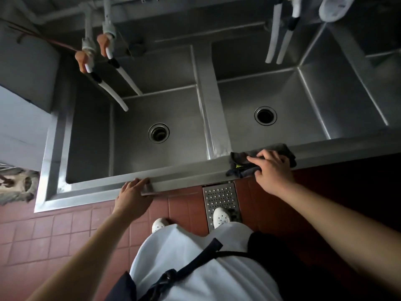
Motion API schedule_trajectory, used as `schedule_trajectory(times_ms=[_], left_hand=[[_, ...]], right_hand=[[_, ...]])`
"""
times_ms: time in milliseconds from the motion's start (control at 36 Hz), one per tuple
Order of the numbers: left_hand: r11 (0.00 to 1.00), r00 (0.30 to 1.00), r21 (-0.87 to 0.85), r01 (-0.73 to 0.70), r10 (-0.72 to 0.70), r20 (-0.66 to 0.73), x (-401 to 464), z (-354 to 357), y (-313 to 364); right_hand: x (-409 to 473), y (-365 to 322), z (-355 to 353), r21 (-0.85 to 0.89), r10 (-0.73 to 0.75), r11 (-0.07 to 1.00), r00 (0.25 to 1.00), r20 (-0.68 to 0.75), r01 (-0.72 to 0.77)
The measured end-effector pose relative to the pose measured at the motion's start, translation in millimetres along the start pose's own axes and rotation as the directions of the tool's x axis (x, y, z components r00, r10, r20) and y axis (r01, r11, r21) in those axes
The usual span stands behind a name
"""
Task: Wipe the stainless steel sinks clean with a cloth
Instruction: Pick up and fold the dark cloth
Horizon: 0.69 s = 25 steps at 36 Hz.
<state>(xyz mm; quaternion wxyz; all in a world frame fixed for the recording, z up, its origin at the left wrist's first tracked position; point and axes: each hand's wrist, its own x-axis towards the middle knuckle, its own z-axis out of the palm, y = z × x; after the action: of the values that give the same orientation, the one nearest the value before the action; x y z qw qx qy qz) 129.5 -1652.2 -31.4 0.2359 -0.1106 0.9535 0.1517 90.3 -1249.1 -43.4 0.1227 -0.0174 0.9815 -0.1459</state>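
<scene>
Two stainless steel sink basins sit side by side: the left basin [134, 118] and the right basin [303, 101], each with a round drain. A dark grey cloth [240, 164] lies on the front rim [191, 172], below the right basin's near left corner. My right hand [271, 168] presses flat on the cloth, fingers spread over it. My left hand [133, 192] rests on the front edge of the rim before the left basin, fingers curled over the lip, holding no cloth.
White hoses with orange-handled taps [104, 43] hang over the left basin; two white hoses [280, 40] hang over the right one. A third basin [384, 59] is at far right. A perforated floor drain grate [220, 196] and red tiles lie below, a mop head [15, 187] at left.
</scene>
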Motion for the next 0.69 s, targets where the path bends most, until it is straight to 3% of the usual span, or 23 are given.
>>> schedule_trajectory(times_ms=[167,306,389,472,556,639,694], left_hand=[[0.999,0.999,0.034,-0.029,0.028,0.040,0.4,-6.7,4.5],[0.998,0.983,0.070,0.004,-0.017,0.184,8.5,-22.3,18.3],[0.989,0.955,-0.125,-0.075,0.108,0.276,12.6,-35.8,37.5],[0.926,0.931,-0.306,-0.223,0.295,0.215,5.7,-50.7,66.5],[0.792,0.863,-0.518,-0.324,0.472,0.181,-7.5,-67.3,99.2],[0.623,0.769,-0.680,-0.387,0.625,0.136,-19.6,-78.1,132.7],[0.548,0.708,-0.719,-0.427,0.698,0.111,-23.6,-78.0,151.3]], right_hand=[[-7.1,2.5,2.8,0.060,0.047,0.997,0.997,-0.065,-0.043],[-11.0,-9.6,4.6,0.151,0.123,0.983,0.988,-0.099,-0.107],[-9.5,-20.2,-14.4,0.350,0.190,0.921,0.982,-0.015,-0.173],[-21.0,-39.8,-42.9,0.680,0.261,0.698,0.964,0.052,-0.226],[-39.0,-68.2,-71.2,0.896,0.379,0.394,0.924,0.046,-0.206],[-54.4,-96.2,-90.6,0.988,0.457,0.059,0.884,0.101,-0.143],[-62.1,-113.9,-97.3,0.993,0.484,-0.023,0.868,0.113,-0.117]])
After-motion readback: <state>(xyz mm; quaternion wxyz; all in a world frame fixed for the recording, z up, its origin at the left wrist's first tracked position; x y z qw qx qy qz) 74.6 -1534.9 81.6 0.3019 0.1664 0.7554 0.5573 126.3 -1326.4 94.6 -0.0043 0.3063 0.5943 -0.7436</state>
